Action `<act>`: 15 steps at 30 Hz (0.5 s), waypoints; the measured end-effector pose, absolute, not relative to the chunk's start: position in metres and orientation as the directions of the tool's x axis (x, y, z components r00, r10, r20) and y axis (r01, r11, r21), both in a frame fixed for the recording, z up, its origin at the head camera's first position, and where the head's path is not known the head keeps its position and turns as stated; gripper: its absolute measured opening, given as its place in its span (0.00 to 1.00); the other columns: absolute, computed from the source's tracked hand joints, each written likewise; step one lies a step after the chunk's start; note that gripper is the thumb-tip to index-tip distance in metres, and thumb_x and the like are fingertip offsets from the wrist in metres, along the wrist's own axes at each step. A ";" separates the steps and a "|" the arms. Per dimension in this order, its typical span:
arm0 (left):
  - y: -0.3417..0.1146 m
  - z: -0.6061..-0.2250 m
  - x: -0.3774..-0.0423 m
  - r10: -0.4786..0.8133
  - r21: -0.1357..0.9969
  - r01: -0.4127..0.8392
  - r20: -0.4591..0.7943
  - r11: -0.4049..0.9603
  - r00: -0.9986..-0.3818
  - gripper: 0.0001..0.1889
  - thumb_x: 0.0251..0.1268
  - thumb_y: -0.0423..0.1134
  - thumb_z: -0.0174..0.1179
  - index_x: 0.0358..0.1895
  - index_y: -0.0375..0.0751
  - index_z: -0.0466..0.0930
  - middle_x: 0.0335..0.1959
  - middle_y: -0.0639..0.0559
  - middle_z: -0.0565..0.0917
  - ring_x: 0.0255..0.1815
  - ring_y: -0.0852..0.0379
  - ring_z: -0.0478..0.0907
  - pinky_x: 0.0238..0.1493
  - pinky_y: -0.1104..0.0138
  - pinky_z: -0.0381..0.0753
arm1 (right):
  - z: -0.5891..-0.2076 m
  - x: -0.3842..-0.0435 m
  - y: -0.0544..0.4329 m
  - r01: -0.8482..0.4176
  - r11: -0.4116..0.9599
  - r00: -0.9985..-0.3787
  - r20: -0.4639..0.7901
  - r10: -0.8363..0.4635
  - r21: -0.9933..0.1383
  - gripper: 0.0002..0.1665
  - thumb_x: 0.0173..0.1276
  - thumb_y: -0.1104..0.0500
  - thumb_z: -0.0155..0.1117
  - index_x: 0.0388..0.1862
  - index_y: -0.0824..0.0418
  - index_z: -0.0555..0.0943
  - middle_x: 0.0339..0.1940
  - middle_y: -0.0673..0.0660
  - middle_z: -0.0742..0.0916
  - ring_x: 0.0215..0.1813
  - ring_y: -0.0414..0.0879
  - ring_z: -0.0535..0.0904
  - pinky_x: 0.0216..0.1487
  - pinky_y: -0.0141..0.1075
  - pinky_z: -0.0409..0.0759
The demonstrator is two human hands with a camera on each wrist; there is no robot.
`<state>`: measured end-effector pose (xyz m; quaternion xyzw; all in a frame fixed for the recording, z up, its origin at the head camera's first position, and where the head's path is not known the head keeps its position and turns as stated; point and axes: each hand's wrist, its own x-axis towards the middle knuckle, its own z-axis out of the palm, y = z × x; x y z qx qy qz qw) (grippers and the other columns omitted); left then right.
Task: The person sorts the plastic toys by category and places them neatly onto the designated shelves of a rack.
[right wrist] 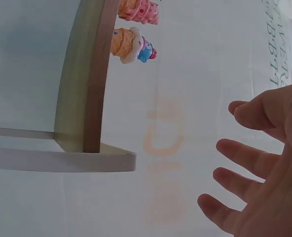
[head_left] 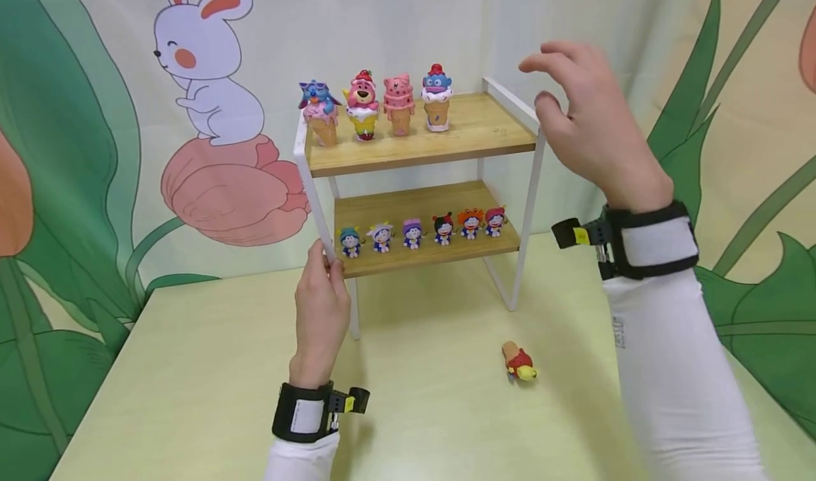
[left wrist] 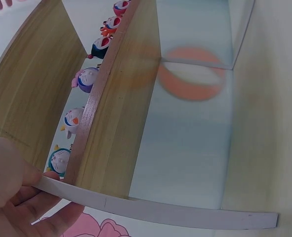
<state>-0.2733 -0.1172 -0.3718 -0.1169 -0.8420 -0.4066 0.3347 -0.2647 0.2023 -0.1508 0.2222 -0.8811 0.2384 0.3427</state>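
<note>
A two-tier shelf rack (head_left: 421, 156) with wooden boards and a white metal frame stands on the table. My left hand (head_left: 321, 307) grips its left frame beside the lower board. Raised beyond the top right corner, my right hand (head_left: 589, 112) holds nothing, its fingers apart and loosely bent. On the top board stand several ice-cream-cone figurines: a blue one with glasses (head_left: 320, 112), a strawberry-topped bear (head_left: 363, 105), a pink one (head_left: 399, 105) and a blue one with a red top (head_left: 436, 98). A row of small blue-and-white figurines (head_left: 412, 234) lines the lower board.
One more cone figurine (head_left: 519, 362), red and yellow, lies on its side on the pale green table (head_left: 433, 424), in front of the rack's right side. Behind hangs a printed cloth (head_left: 395, 13) with a rabbit and plants.
</note>
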 end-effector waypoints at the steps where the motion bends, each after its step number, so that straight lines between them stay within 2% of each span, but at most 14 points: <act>1: -0.117 -0.371 -0.273 -0.075 0.607 0.470 0.659 0.641 -0.748 0.17 0.74 0.27 0.49 0.63 0.28 0.64 0.42 0.35 0.79 0.38 0.45 0.80 0.38 0.57 0.84 | -0.156 -0.260 0.204 -0.559 0.783 -0.654 0.726 -0.214 -0.272 0.22 0.72 0.67 0.46 0.61 0.65 0.77 0.69 0.61 0.72 0.72 0.53 0.59 0.70 0.47 0.58; 4: -0.118 -0.370 -0.274 -0.078 0.610 0.467 0.656 0.640 -0.750 0.18 0.74 0.28 0.49 0.63 0.29 0.64 0.43 0.35 0.79 0.39 0.45 0.80 0.39 0.58 0.84 | -0.174 -0.250 0.206 -0.570 0.773 -0.629 0.754 -0.192 -0.278 0.19 0.72 0.66 0.51 0.58 0.66 0.79 0.67 0.63 0.73 0.70 0.55 0.61 0.67 0.52 0.61; 6: -0.118 -0.369 -0.274 -0.081 0.613 0.465 0.655 0.638 -0.751 0.18 0.74 0.28 0.49 0.64 0.29 0.64 0.43 0.35 0.79 0.39 0.45 0.80 0.38 0.58 0.84 | -0.186 -0.243 0.208 -0.561 0.773 -0.637 0.751 -0.174 -0.297 0.18 0.73 0.64 0.52 0.58 0.65 0.79 0.67 0.64 0.74 0.70 0.57 0.61 0.66 0.55 0.62; 11: -0.118 -0.370 -0.274 -0.080 0.614 0.464 0.652 0.639 -0.754 0.17 0.75 0.28 0.48 0.63 0.29 0.64 0.42 0.36 0.79 0.37 0.46 0.79 0.35 0.59 0.83 | -0.222 -0.228 0.212 -0.535 0.758 -0.689 0.712 -0.135 -0.374 0.17 0.74 0.62 0.53 0.58 0.65 0.79 0.67 0.64 0.73 0.70 0.60 0.62 0.64 0.60 0.63; 15: -0.118 -0.372 -0.274 -0.078 0.612 0.458 0.649 0.645 -0.757 0.17 0.75 0.28 0.49 0.63 0.30 0.64 0.41 0.37 0.79 0.35 0.47 0.78 0.33 0.60 0.82 | -0.253 -0.217 0.216 -0.528 0.744 -0.748 0.639 -0.178 -0.411 0.18 0.75 0.61 0.56 0.60 0.65 0.77 0.65 0.65 0.75 0.67 0.61 0.67 0.63 0.61 0.65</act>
